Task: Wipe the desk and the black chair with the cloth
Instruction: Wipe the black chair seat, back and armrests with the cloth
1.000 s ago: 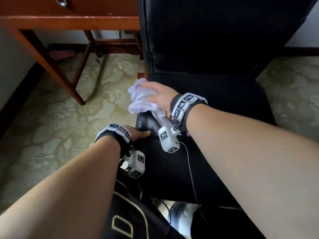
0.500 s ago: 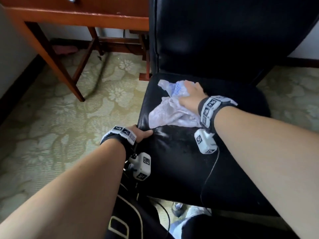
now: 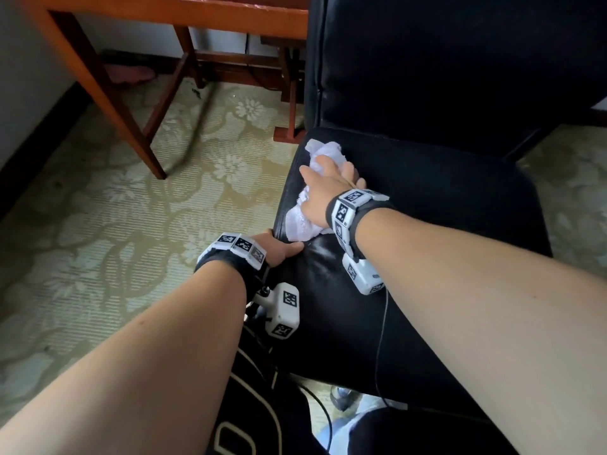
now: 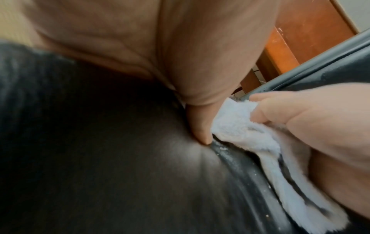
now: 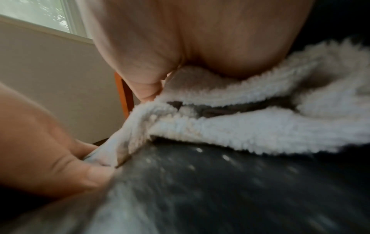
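The black chair (image 3: 427,224) stands in front of me, its seat dusty and speckled in the right wrist view (image 5: 240,190). My right hand (image 3: 325,185) lies on the bunched white cloth (image 3: 303,221) at the seat's left edge, with its fingers curled over the cloth. The left wrist view shows the cloth (image 4: 246,131) folded under that hand (image 4: 320,114). My left hand (image 3: 279,249) grips the seat's left front edge just below the cloth, thumb (image 4: 200,126) on top. The wooden desk (image 3: 184,11) is at the top left.
A desk leg (image 3: 108,100) slants down onto the patterned carpet (image 3: 98,224) left of the chair. A pink item (image 3: 131,73) lies under the desk by the wall. A black bag with pale trim (image 3: 256,421) sits beside the seat's front corner.
My right hand swept the cloth from the seat's left edge toward the middle, then back to the left edge, where the cloth is bunched again. My left hand kept its hold on the seat.
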`<state>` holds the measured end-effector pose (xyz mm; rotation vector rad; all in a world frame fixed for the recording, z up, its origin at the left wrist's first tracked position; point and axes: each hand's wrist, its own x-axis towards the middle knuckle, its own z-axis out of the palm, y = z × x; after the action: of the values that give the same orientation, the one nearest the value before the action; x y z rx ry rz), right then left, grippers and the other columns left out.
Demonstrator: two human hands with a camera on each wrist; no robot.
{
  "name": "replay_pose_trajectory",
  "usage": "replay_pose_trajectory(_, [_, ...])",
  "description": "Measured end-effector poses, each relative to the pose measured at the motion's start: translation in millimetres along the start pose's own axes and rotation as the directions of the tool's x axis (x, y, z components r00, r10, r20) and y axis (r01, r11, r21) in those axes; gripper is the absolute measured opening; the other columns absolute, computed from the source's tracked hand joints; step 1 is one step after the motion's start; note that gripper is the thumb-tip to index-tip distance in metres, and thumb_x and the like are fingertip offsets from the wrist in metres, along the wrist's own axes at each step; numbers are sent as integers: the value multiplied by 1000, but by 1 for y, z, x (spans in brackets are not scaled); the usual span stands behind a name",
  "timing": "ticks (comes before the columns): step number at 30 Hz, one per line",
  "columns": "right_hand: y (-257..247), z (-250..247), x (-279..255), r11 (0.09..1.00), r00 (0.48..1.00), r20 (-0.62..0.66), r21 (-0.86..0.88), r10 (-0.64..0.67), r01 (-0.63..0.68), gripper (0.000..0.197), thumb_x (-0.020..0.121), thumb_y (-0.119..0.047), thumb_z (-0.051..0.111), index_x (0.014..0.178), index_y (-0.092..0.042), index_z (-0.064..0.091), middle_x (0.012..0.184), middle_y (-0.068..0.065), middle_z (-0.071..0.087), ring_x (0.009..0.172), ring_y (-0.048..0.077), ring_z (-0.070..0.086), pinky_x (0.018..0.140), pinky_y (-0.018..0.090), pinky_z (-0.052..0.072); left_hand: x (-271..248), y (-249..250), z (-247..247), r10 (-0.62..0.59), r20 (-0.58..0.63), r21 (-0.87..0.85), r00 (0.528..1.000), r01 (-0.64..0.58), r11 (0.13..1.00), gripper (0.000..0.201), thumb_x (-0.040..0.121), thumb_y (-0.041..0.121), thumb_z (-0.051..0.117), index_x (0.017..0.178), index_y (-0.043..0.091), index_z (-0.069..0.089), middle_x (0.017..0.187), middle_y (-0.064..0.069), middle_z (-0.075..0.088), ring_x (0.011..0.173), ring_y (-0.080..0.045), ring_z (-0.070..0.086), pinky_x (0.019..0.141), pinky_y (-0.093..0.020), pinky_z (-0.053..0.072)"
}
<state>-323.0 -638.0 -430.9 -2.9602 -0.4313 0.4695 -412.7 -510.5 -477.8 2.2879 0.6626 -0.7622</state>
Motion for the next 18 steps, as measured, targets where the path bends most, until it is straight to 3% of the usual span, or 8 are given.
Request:
replay_pose_trajectory(3, [-25,-2,0,970,970,-1,-6,-242,242,70,83,-36,58,148,-44,34,158,-1,23,141,37,23,107,61,31,-4,3,3,34,9,20,999,-34,999,65,98,57,61,144,12,56,140,-12,62,123,-30,60,97,-32,43])
replay_pose_trajectory(5, [-40,2,1,956,957,29,-44,-290,291,56,84,-38,57,140,-43,47,156,-2,27,138,36,25,105,59,29,-7,5,4,43,26,39,999,-44,998,56,104,53,52,141,11,59,138,-13,63,117,-29,59,88,-28,38])
replay_pose_trajectory(7, [-42,3,4,964,967,9,-80,-255,255,45,77,-40,55,122,-39,59,148,-4,33,129,35,29,99,55,30,-9,6,3,39,14,29,999,-39,999,54,106,49,49,144,11,56,141,-13,61,124,-30,58,88,-28,38])
replay_pose_trajectory(9, [-33,-2,5,970,971,25,-53,-237,238,50,75,-43,64,125,-40,58,146,-2,35,133,34,31,101,57,32,-9,2,4,17,-8,-32,1000,-17,999,63,100,55,58,149,15,52,144,-10,60,127,-31,58,91,-28,39])
replay_pose_trajectory(11, [-18,-6,3,967,969,2,-48,-249,248,53,80,-37,70,130,-41,55,147,-5,34,132,32,33,102,54,34,-6,1,7,-15,-32,-106,999,11,994,71,94,57,67,151,20,50,142,-8,62,124,-30,61,97,-30,44])
replay_pose_trajectory(15, [22,-14,-16,984,979,-108,-58,-173,167,49,82,-22,62,127,-40,55,144,-8,34,118,30,34,94,48,37,-7,3,10,-11,-57,-201,998,-1,980,61,95,50,70,145,17,57,127,-7,68,107,-28,65,92,-29,47])
replay_pose_trajectory(18, [73,-24,-36,1000,998,-70,-1,-6,6,54,84,-17,60,131,-40,48,146,-6,26,122,32,30,99,48,38,-13,10,13,-13,-89,-209,996,-6,978,67,98,48,67,153,17,46,140,-13,62,123,-34,61,98,-30,43])
